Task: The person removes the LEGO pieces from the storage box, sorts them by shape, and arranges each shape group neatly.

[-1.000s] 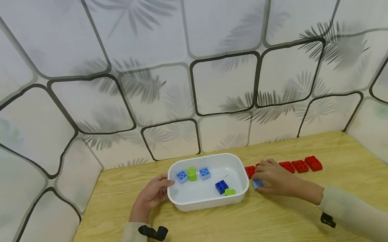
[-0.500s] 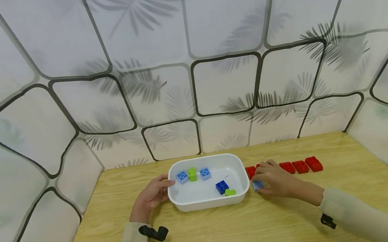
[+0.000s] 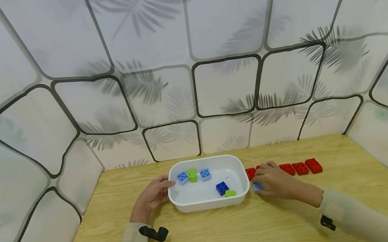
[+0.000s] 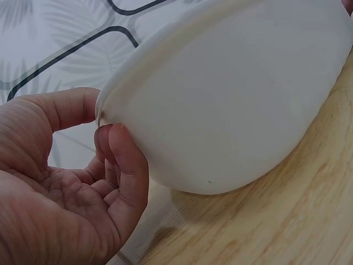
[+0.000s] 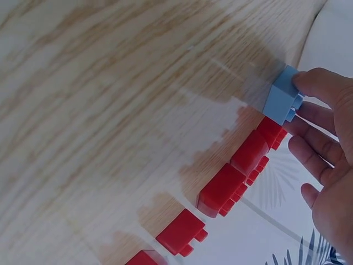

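A white plastic tub [image 3: 198, 206] stands on the table, and my left hand [image 3: 154, 193] pinches its left rim between thumb and fingers. In the left wrist view the thumb lies over the rim [image 4: 118, 83] and the fingertips are below it. Just right of the tub, my right hand [image 3: 276, 179] holds a light blue toy brick [image 3: 258, 187] between thumb and fingers, at the table surface. The right wrist view shows this light blue brick [image 5: 282, 96] studs towards the palm, beside a row of red bricks [image 5: 223, 187]. My right hand partly hides that row in the head view.
Inside the tub lie two light blue bricks [image 3: 205, 174], a dark blue brick [image 3: 222, 188] and two lime green bricks [image 3: 192, 175]. More red bricks [image 3: 300, 168] extend to the right. A patterned cloth wall [image 3: 227, 91] rises behind the wooden table [image 3: 210, 238].
Both hands, the tub and the bricks keep practically the same places. The head view has shifted very slightly.
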Motion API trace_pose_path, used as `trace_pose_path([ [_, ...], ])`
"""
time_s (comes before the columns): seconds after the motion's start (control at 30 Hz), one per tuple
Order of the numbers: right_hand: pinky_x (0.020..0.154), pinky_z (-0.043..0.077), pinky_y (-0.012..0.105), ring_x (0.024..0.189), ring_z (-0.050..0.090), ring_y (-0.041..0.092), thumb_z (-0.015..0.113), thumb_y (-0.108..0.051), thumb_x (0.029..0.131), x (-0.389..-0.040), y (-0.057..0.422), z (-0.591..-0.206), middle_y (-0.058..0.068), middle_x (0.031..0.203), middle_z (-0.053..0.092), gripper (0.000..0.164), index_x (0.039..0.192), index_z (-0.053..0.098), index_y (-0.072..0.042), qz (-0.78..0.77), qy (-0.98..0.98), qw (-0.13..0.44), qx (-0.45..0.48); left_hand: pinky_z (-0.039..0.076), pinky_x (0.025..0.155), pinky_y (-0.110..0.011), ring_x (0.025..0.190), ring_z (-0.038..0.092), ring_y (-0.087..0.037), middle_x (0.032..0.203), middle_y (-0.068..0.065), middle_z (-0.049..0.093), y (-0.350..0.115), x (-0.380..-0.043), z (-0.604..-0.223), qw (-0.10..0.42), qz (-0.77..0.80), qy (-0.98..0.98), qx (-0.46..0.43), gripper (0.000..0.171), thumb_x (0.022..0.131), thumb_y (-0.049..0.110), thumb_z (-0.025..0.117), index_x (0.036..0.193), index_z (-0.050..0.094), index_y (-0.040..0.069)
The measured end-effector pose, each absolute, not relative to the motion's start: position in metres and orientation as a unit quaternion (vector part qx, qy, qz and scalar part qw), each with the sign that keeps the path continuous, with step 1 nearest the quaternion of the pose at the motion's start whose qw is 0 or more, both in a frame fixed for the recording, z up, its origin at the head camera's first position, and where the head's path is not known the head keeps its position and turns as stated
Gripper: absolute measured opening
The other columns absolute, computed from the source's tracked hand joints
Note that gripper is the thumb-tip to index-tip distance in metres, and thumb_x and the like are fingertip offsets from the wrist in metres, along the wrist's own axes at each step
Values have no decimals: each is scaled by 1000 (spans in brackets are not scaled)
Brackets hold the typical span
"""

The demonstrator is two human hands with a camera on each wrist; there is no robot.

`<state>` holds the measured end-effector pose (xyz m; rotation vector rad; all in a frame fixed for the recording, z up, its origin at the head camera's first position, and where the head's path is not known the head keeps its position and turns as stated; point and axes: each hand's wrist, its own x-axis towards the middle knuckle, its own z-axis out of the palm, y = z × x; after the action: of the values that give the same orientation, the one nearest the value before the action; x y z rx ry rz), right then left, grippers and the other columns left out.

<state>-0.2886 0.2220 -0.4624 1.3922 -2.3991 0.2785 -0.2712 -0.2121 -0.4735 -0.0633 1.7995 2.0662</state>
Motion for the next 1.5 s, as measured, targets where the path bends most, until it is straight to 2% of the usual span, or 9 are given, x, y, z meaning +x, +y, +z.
trace_pose_path([
  [0.27, 79, 32, 37, 87, 53, 14, 91, -25, 73, -288, 221, -464, -3, 91, 69, 29, 96, 77, -14, 97, -853, 172, 484, 58, 72, -23, 85, 70, -7, 107, 0, 72, -212, -270, -475, 204, 741, 639, -14, 53, 103, 12, 56, 147, 36, -8],
  [0.5, 81, 37, 43, 89, 53, 15, 88, -27, 77, -290, 220, -461, -4, 92, 69, 27, 99, 78, -15, 88, -860, 157, 477, 58, 71, -22, 84, 70, -7, 105, 0, 72, -213, -269, -474, 203, 742, 638, -13, 54, 103, 12, 56, 148, 35, -8],
  [0.7, 81, 39, 46, 89, 53, 17, 88, -18, 76, -293, 217, -452, -1, 92, 68, 26, 99, 78, -12, 96, -856, 179, 475, 58, 72, -23, 84, 69, -7, 104, 1, 72, -213, -269, -475, 201, 742, 639, -15, 52, 103, 11, 56, 147, 36, -8],
  [0.93, 86, 43, 51, 94, 59, 22, 89, -19, 76, -304, 208, -433, 2, 94, 71, 26, 98, 78, -10, 101, -857, 207, 461, 58, 73, -24, 85, 69, -8, 104, 1, 71, -213, -270, -478, 201, 743, 638, -17, 49, 103, 11, 56, 145, 39, -7],
  [1.2, 85, 40, 50, 92, 59, 23, 90, -15, 75, -312, 188, -410, 2, 94, 72, 25, 97, 78, -11, 141, -837, 241, 471, 58, 75, -24, 88, 70, -8, 108, 1, 71, -214, -271, -479, 205, 745, 635, -14, 54, 104, 11, 55, 150, 34, -8],
  [1.5, 84, 40, 44, 94, 60, 21, 87, -17, 79, -310, 159, -413, 0, 96, 72, 23, 99, 78, -13, 139, -825, 220, 502, 57, 74, -23, 88, 69, -7, 110, 0, 70, -213, -271, -474, 206, 744, 635, -16, 56, 103, 12, 54, 151, 32, -8],
])
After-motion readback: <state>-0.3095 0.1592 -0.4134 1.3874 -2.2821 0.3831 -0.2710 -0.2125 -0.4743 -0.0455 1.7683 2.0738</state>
